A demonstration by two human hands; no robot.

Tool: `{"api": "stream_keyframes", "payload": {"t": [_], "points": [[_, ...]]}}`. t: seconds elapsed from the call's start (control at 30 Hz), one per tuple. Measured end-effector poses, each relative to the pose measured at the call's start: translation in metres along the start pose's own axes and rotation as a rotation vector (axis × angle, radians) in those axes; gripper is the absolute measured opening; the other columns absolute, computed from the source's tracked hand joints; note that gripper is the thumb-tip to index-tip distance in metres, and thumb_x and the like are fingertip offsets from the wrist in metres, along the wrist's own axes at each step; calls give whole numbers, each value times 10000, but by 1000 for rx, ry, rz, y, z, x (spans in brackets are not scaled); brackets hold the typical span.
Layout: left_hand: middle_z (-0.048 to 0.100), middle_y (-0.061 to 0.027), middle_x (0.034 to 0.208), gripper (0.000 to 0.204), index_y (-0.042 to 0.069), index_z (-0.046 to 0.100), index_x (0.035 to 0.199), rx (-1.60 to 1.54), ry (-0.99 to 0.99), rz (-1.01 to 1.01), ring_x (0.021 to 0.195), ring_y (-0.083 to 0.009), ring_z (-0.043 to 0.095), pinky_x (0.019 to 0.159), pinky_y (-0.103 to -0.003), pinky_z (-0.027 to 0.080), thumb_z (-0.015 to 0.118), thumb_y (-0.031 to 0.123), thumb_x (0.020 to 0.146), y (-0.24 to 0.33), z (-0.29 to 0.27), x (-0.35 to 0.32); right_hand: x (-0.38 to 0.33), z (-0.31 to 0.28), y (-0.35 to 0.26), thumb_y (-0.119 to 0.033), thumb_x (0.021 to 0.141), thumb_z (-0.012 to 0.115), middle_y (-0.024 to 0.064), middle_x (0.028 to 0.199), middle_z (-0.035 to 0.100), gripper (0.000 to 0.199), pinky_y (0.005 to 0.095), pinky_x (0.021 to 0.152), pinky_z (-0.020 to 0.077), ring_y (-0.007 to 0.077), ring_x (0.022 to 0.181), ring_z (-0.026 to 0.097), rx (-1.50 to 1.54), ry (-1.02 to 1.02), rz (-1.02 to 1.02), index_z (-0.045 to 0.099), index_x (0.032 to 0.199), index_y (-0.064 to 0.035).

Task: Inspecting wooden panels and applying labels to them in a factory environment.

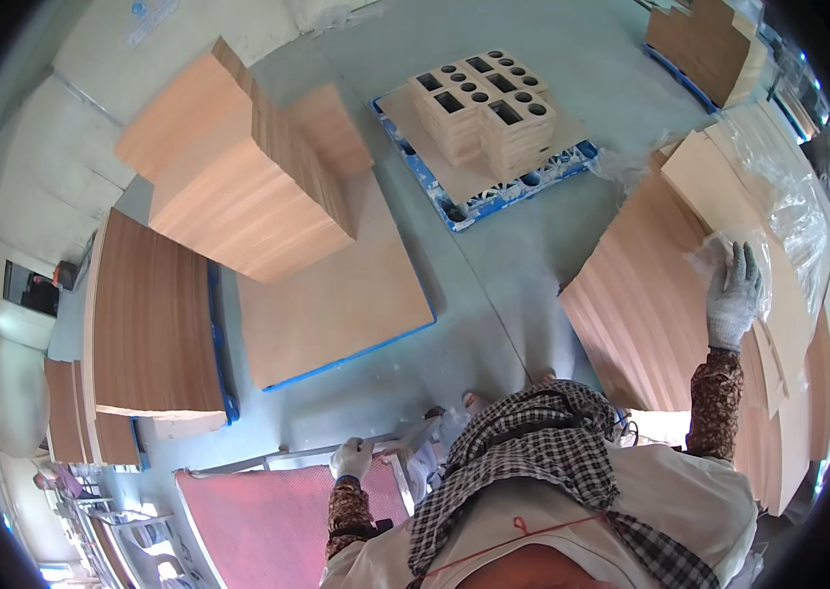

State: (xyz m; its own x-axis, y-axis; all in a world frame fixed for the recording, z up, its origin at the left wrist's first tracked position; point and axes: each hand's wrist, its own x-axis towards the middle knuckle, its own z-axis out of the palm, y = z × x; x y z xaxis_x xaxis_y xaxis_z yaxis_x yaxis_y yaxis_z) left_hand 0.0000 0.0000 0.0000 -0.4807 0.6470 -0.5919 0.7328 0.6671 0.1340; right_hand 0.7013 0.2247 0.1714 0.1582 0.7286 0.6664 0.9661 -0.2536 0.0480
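My right hand (pixel 734 297), in a pale grey knitted glove, reaches out with its fingers extended. It lies against the clear plastic film (pixel 714 253) over a stack of wood-grain boards (pixel 631 285). A lighter board (pixel 714 182) lies on top at a slant, close to the fingertips. At the lower middle, my left hand (pixel 352 458), gloved too, is closed with curled fingers. It is beside the metal-edged top of a table with a red textured surface (pixel 282 525); anything inside its grip is hidden. Both forearms wear brown patterned sleeves.
Ahead on the left, a tall stack of wood-grain panels (pixel 248 216) stands on a board-covered blue pallet (pixel 336 358). Farther off, blocks with round and rectangular holes (pixel 493 123) sit on another blue pallet (pixel 459 218). More panel stacks (pixel 155 314) line the left wall.
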Motion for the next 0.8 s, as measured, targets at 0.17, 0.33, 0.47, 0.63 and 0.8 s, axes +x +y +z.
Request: {"api": "stream_keyframes", "payload": {"t": [0.17, 0.33, 0.47, 0.63, 0.8], "points": [[740, -194, 1110, 497, 121, 771, 1102, 37, 44, -3, 1093, -390, 684, 982, -463, 510, 581, 510, 858, -24, 2, 20, -24, 3, -9, -182, 948, 649, 156, 1419, 585, 512, 502, 1123, 406, 372, 1332, 514, -61, -79, -34, 529, 1436, -79], [733, -185, 1160, 523, 130, 759, 1153, 73, -9, -38, 1146, -371, 669, 1035, -450, 477, 570, 521, 861, -18, 1, 37, -28, -5, -30, -174, 943, 651, 139, 1385, 603, 476, 510, 1103, 416, 376, 1304, 529, 0, -82, 16, 553, 1401, -84], [731, -165, 1196, 551, 153, 752, 1188, 152, 4, -90, 1177, -356, 662, 1058, -437, 456, 539, 544, 863, -30, 14, 46, -27, -9, -40, -154, 931, 652, 136, 1355, 611, 426, 515, 1080, 424, 377, 1254, 556, 18, -23, -24, 584, 1347, -89], [727, -159, 1207, 525, 158, 754, 1170, 183, 36, -87, 1184, -351, 654, 1081, -457, 408, 506, 526, 890, -17, 17, 42, -21, -17, -50, -141, 915, 656, 134, 1325, 624, 413, 523, 1065, 429, 371, 1236, 568, 7, 16, -37, 600, 1322, -104], [719, -149, 1233, 502, 160, 753, 1170, 207, 26, -108, 1215, -328, 639, 1139, -503, 325, 485, 502, 918, -23, 10, 48, -19, -22, -69, -134, 908, 656, 134, 1312, 630, 406, 526, 1054, 435, 370, 1226, 575, 34, 15, -44, 615, 1311, -109]]}}
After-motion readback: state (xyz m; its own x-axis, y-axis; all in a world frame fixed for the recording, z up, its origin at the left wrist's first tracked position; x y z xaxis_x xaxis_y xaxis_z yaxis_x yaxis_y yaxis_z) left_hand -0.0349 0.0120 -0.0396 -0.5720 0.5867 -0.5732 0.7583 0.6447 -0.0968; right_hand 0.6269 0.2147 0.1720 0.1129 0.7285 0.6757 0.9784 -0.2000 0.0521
